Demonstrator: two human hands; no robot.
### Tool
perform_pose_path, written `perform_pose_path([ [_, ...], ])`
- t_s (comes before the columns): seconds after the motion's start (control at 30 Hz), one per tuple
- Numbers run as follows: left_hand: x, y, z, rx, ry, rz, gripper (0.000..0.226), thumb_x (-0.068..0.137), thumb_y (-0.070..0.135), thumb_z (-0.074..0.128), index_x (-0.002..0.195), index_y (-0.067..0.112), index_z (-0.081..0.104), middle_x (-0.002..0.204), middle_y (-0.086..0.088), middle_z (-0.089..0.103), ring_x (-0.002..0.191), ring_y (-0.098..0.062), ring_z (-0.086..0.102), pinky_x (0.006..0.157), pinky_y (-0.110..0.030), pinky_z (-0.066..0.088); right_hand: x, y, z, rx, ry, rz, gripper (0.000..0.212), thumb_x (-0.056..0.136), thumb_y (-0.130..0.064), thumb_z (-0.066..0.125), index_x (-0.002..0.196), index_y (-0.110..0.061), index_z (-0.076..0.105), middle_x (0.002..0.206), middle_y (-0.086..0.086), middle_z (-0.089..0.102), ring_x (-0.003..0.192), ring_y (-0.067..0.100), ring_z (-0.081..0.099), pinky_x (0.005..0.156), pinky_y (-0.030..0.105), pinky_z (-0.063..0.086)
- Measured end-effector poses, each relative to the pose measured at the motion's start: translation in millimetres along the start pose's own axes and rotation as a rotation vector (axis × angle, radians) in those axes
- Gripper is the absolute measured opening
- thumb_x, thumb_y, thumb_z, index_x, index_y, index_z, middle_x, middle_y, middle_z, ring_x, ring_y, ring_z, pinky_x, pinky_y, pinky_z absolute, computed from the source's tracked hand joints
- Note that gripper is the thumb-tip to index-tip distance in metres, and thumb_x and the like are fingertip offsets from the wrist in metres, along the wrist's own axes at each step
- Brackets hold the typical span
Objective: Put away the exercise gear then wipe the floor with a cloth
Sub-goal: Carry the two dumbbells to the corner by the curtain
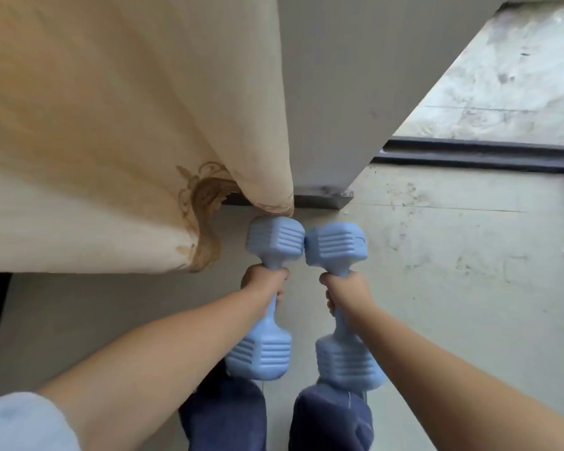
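Head view: left hand (265,281) clamped on left dumbbell (267,297), right hand (345,288) on right dumbbell (339,304), frame centre, far heads touching near curtain (111,125). Probably rigid, light-to-moderate; grip at middle handle.

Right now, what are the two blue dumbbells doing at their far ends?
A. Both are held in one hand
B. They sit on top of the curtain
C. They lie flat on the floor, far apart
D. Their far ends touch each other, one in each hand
D: the left hand grips one dumbbell and the right hand grips the other dumbbell, and their far heads meet just below the curtain.
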State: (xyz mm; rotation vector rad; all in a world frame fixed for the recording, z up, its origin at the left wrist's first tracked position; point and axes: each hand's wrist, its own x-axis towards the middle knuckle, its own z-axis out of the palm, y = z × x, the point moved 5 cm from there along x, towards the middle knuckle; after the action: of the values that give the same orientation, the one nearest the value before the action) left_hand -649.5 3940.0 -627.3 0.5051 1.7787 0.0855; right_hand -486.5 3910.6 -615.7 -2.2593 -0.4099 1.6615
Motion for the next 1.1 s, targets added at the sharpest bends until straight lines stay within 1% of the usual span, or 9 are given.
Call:
perform_pose_path([
  [0.13, 66, -9, 31, -0.079, -0.003, 0.019, 0.016, 0.082, 0.015, 0.057, 0.067, 0.01, 0.052, 0.054, -0.006, 0.05, 0.046, -0.02, 0.047, 0.061, -0.026, 0.04, 72, 1, 22, 0.149, 0.04, -0.039, 0.019, 0.082, -0.004, 0.053, 0.067, -0.009, 0.043, 0.055, 0.01, 0.041, 0.046, 0.02, 0.037, 0.044, 0.024, 0.032],
  [0.3, 100, 2, 49, -0.093, -0.032, 0.072, 0.019, 0.083, 0.012, 0.058, 0.065, 0.008, 0.053, 0.053, -0.006, 0.048, 0.046, -0.019, 0.045, 0.057, -0.024, 0.038, 116, -10, 15, 0.156, 0.018, -0.049, 0.017, 0.083, -0.006, 0.055, 0.07, -0.009, 0.044, 0.055, 0.01, 0.042, 0.044, 0.02, 0.039, 0.045, 0.024, 0.033],
  [0.47, 111, 25, 49, -0.093, -0.035, 0.104, 0.015, 0.086, 0.012, 0.057, 0.073, 0.006, 0.054, 0.058, -0.007, 0.051, 0.048, -0.019, 0.048, 0.06, -0.027, 0.042, 126, -14, 16, 0.146, -0.011, -0.047, 0.016, 0.083, -0.005, 0.056, 0.072, -0.008, 0.046, 0.054, 0.01, 0.042, 0.043, 0.019, 0.038, 0.043, 0.023, 0.032],
  [0.6, 114, 18, 49, -0.102, -0.049, 0.078, 0.018, 0.088, 0.009, 0.056, 0.071, 0.007, 0.051, 0.06, -0.008, 0.05, 0.049, -0.018, 0.047, 0.054, -0.026, 0.041, 129, -11, 24, 0.159, -0.024, -0.056, 0.018, 0.084, -0.004, 0.055, 0.069, -0.008, 0.046, 0.054, 0.01, 0.043, 0.043, 0.02, 0.039, 0.045, 0.024, 0.034],
  [0.87, 114, 25, 53, -0.073, -0.186, 0.108, 0.013, 0.09, 0.01, 0.057, 0.08, 0.008, 0.049, 0.064, -0.007, 0.051, 0.053, -0.016, 0.049, 0.055, -0.026, 0.042, 133, -12, 14, 0.138, -0.053, -0.025, 0.018, 0.086, 0.0, 0.052, 0.071, -0.007, 0.046, 0.055, 0.011, 0.045, 0.044, 0.021, 0.043, 0.043, 0.024, 0.037],
  [0.9, 112, 27, 53, -0.044, -0.212, 0.094, 0.01, 0.091, 0.012, 0.057, 0.087, 0.006, 0.051, 0.068, -0.008, 0.052, 0.057, -0.017, 0.052, 0.059, -0.027, 0.044, 132, -13, 11, 0.092, -0.056, -0.022, 0.016, 0.087, -0.001, 0.051, 0.072, -0.006, 0.047, 0.057, 0.012, 0.047, 0.045, 0.022, 0.045, 0.043, 0.023, 0.039],
  [0.97, 106, 30, 49, 0.034, -0.233, 0.049, 0.026, 0.091, 0.018, 0.058, 0.11, 0.004, 0.048, 0.09, -0.012, 0.058, 0.08, -0.022, 0.06, 0.077, -0.033, 0.049, 125, -15, 5, -0.046, -0.077, -0.022, 0.011, 0.088, -0.004, 0.052, 0.077, -0.006, 0.05, 0.067, 0.013, 0.051, 0.054, 0.022, 0.051, 0.046, 0.023, 0.042],
  [1.03, 91, 32, 41, 0.146, -0.218, 0.019, 0.049, 0.091, 0.022, 0.058, 0.133, 0.006, 0.037, 0.125, -0.012, 0.051, 0.114, -0.027, 0.052, 0.096, -0.038, 0.042, 110, -19, 4, -0.209, -0.095, -0.026, 0.011, 0.089, -0.013, 0.055, 0.092, -0.003, 0.052, 0.085, 0.014, 0.054, 0.074, 0.025, 0.054, 0.063, 0.03, 0.046],
  [1.1, 64, 33, 34, 0.266, -0.204, 0.028, 0.065, 0.092, 0.022, 0.055, 0.147, 0.009, 0.022, 0.143, -0.01, 0.038, 0.127, -0.028, 0.043, 0.096, -0.035, 0.038, 84, -21, 1, -0.308, -0.096, -0.017, 0.031, 0.09, -0.017, 0.056, 0.114, 0.001, 0.05, 0.103, 0.016, 0.053, 0.092, 0.028, 0.052, 0.083, 0.041, 0.046],
])
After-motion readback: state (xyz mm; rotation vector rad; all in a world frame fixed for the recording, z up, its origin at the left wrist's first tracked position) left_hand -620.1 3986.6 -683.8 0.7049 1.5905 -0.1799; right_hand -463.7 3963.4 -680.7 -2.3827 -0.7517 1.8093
